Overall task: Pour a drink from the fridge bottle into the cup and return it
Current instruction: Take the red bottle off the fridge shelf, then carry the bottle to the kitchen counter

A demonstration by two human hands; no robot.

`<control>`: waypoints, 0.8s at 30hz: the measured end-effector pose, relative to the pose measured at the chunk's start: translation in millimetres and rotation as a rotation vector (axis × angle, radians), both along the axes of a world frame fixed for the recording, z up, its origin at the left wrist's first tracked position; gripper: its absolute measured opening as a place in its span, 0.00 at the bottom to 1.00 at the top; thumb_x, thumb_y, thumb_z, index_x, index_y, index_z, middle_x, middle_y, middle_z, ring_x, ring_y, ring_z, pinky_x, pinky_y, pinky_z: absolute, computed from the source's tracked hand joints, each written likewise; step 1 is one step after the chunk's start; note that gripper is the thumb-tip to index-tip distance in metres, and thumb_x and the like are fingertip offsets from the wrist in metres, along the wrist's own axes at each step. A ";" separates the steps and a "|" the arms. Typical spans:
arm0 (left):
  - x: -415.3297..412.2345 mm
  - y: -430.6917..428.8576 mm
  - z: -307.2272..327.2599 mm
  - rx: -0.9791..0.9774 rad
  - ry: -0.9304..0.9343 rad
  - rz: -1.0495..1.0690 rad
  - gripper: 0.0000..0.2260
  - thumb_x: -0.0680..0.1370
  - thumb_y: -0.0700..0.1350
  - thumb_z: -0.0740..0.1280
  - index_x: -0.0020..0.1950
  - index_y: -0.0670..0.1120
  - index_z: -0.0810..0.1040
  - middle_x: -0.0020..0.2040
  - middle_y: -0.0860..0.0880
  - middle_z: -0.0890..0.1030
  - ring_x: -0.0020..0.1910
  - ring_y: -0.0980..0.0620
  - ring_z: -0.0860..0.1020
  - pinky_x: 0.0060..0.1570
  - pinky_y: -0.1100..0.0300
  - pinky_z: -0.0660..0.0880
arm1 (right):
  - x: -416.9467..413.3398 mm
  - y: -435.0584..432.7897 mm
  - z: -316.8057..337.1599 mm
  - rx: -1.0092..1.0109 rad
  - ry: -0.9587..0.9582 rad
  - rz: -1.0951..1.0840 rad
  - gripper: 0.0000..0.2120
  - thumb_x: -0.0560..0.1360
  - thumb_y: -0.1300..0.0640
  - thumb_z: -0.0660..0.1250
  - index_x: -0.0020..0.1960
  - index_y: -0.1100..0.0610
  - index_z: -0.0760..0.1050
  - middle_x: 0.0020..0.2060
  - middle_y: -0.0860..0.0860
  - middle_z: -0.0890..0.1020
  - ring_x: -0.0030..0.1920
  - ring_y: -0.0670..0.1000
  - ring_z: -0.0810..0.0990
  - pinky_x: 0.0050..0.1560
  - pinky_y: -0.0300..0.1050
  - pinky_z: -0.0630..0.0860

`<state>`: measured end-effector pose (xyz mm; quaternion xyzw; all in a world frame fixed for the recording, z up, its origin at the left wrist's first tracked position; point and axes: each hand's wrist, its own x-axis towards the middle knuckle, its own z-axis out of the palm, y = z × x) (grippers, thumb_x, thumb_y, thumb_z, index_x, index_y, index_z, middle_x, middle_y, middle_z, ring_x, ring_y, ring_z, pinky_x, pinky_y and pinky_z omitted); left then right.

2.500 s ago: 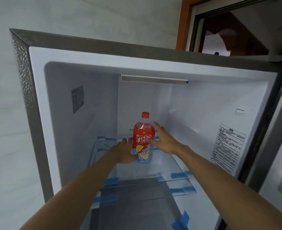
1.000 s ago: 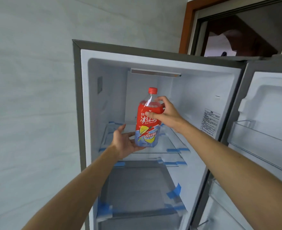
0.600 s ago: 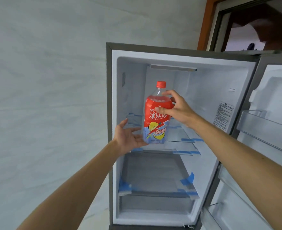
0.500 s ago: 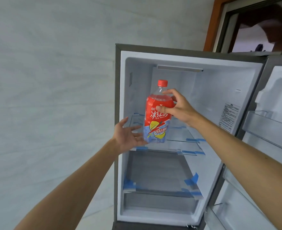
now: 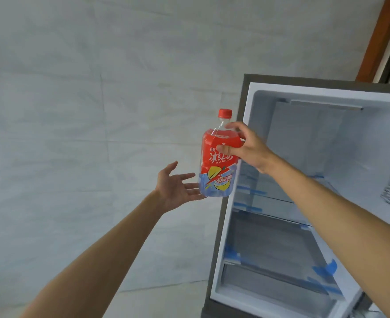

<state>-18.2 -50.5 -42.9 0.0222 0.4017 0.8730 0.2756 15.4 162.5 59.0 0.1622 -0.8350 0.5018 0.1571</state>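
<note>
Fingers (image 5: 223,149) of the right hand (image 5: 249,149) grasp the shoulder of the red-capped plastic ice-tea bottle (image 5: 218,161) (upright, beside the open white fridge (image 5: 361,145)), while the left hand (image 5: 178,187), fingers released and straight, meets its base.

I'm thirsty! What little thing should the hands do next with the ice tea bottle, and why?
Probably slide the left hand under the base of the ice tea bottle. Only the right hand grips it, near the top, outside the open fridge; the left hand is open beside the bottom. The red cap is on and no cup shows, so steadying comes first.
</note>
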 end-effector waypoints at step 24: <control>131.2 -450.6 -17.6 -0.043 0.003 0.541 0.34 0.79 0.61 0.57 0.77 0.38 0.61 0.68 0.27 0.70 0.63 0.25 0.74 0.62 0.32 0.71 | 12.1 -459.3 -21.4 0.006 0.014 0.536 0.31 0.69 0.52 0.78 0.68 0.51 0.69 0.60 0.53 0.78 0.59 0.54 0.78 0.55 0.53 0.80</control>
